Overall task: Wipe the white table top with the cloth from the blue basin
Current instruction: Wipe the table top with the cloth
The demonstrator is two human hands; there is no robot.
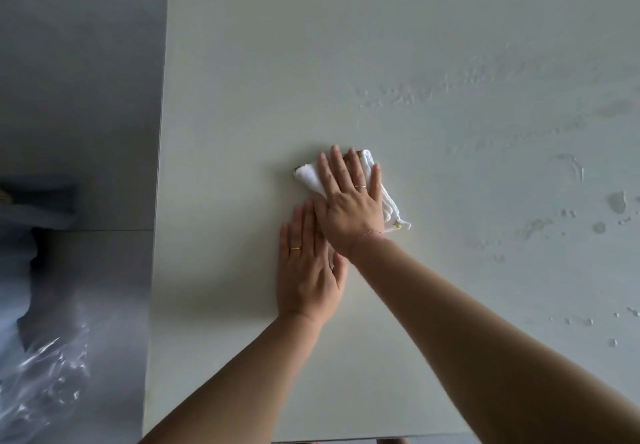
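Note:
A folded white cloth [309, 175] with small brown marks at its corners lies on the white table top [242, 90], near the middle. My right hand [349, 201] presses flat on the cloth, fingers stretched out, and covers most of it. My left hand [306, 267] rests flat on the bare table just in front and left of it, its fingertips tucked under the right palm. Both hands wear a ring. The blue basin is out of view.
Wet streaks and water drops [616, 201] spread over the right half of the table. The table's left edge [159, 166] borders a grey tiled floor. Crumpled clear plastic [45, 374] and a dark shape lie on the floor at lower left.

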